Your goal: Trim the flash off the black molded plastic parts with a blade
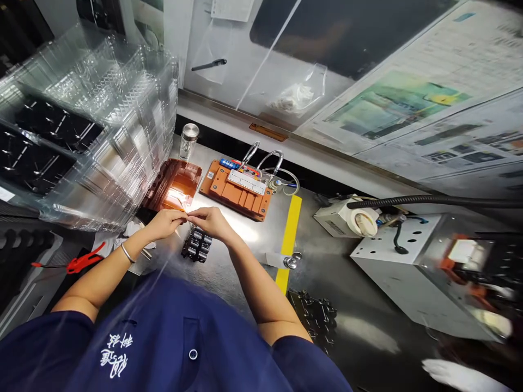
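Note:
My left hand [166,223] and my right hand [212,222] meet fingertip to fingertip over the metal bench [229,261]. Both are closed in a pinch. Whatever lies between the fingertips is too small to make out; a thin orange edge shows just above them. Just below my right hand, a black part with rows of rounded cells [196,245] rests on the bench. Behind my left hand is a shiny copper-coloured tray [180,179]. An orange-brown fixture block [237,193] with a white strip on top stands beyond my right hand.
Stacked clear plastic trays [122,120] rise at the left, with a red air gun [84,261] near my left forearm. A glass bottle [189,140] stands at the back. Right of the yellow tape [292,228] are black parts [312,318], a grey machine box [412,277] and a white-gloved hand [460,374].

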Tool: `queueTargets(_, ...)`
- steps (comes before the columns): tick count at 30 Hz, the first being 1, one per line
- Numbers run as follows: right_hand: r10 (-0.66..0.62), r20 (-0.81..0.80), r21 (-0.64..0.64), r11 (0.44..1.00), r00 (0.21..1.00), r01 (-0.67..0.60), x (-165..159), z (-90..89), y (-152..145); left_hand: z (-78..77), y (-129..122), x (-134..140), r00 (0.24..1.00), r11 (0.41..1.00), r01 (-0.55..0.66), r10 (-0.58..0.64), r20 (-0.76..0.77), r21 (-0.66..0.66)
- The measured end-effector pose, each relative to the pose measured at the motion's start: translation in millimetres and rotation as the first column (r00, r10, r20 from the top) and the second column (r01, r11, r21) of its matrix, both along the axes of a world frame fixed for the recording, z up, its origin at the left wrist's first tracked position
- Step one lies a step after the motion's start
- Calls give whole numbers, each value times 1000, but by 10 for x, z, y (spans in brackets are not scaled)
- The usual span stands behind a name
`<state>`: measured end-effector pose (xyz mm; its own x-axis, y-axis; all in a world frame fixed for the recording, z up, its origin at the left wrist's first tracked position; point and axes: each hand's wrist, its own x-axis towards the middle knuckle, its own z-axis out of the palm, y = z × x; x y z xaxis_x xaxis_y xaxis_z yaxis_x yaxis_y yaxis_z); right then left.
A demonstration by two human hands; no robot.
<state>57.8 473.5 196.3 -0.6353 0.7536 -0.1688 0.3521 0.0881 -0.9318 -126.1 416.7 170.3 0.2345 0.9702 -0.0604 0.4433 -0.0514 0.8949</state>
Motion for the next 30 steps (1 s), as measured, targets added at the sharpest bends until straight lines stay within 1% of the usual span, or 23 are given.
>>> queueTargets(1, 14, -5, -64, 998, 1000, -14, 21, 36, 32, 17, -3, 16, 999, 999, 35, -35, -10, 14)
queueTargets(2, -4, -6, -121, 993, 1000, 3, 33, 59, 59, 34, -9, 38, 998, 998, 60, -60, -23, 22)
queueTargets(3, -47, -2, -167, 985, 999, 46, 42, 68, 84, 50, -18, 64, 997, 998, 65, -64, -46, 14)
queueTargets(4, -107, 4, -200, 974, 994, 106, 52, 63, 107, 67, -29, 91, 996, 999, 43, -43, -80, -8)
queueTargets(6, -246, 15, -239, 940, 969, 243, 111, 21, 149, 88, -39, 126, 983, 997, -51, 40, -180, -58)
queueTargets(8, -385, 11, -247, 893, 923, 375, 264, -43, 182, 74, -5, 108, 947, 981, -180, 153, -282, -72)
queueTargets(9, -467, 7, -245, 856, 884, 454, 383, -76, 189, 46, 37, 74, 922, 968, -245, 214, -323, -60)
queueTargets(10, -555, 1, -236, 808, 832, 540, 525, -106, 185, 2, 97, 25, 892, 951, -308, 273, -359, -40)
queueTargets(12, -714, -17, -199, 688, 700, 698, 847, -151, 135, -129, 262, -96, 814, 903, -430, 383, -437, -10)
queueTargets(13, -773, -27, -177, 627, 634, 758, 1008, -165, 89, -212, 356, -158, 770, 875, -484, 425, -475, -1)
queueTargets(16, -903, -79, -109, 429, 422, 897, 1408, -178, -108, -471, 619, -275, 643, 791, -612, 505, -576, 11)
queueTargets(17, -924, -96, -88, 378, 370, 922, 1504, -173, -178, -545, 685, -281, 603, 766, -643, 523, -602, 22)
queueTargets(18, -932, -105, -68, 354, 346, 933, 1584, -163, -243, -607, 735, -271, 567, 747, -664, 537, -624, 40)
queueTargets(19, -930, -101, -46, 359, 353, 932, 1650, -149, -300, -655, 770, -248, 538, 736, -673, 548, -640, 65)
queueTargets(20, -918, -84, -21, 391, 388, 920, 1707, -133, -348, -689, 790, -217, 516, 735, -671, 556, -651, 96)
queueTargets(21, -898, -54, 6, 438, 437, 899, 1760, -115, -386, -708, 799, -184, 502, 740, -661, 561, -658, 127)
queueTargets(22, -877, -21, 35, 479, 480, 877, 1810, -98, -417, -712, 801, -154, 494, 750, -642, 563, -662, 158)
queueTargets(23, -861, 9, 62, 509, 509, 859, 1861, -83, -441, -703, 801, -131, 492, 764, -618, 561, -666, 187)
queueTargets(25, -841, 50, 107, 541, 539, 834, 1968, -67, -477, -641, 821, -92, 497, 795, -555, 553, -669, 246)
queueTargets(27, -825, 64, 135, 565, 561, 814, 2077, -75, -501, -530, 910, 1, 499, 814, -486, 557, -663, 318)
queueTargets(28, -814, 64, 140, 580, 577, 803, 2127, -89, -507, -464, 990, 106, 504, 821, -449, 559, -658, 354)
queueTargets(29, -800, 61, 142, 598, 596, 789, 2173, -107, -508, -398, 1092, 271, 518, 831, -406, 553, -653, 381)
queueTargets(30, -784, 56, 141, 619, 618, 773, 2212, -128, -501, -338, 1215, 505, 547, 852, -347, 523, -653, 392)
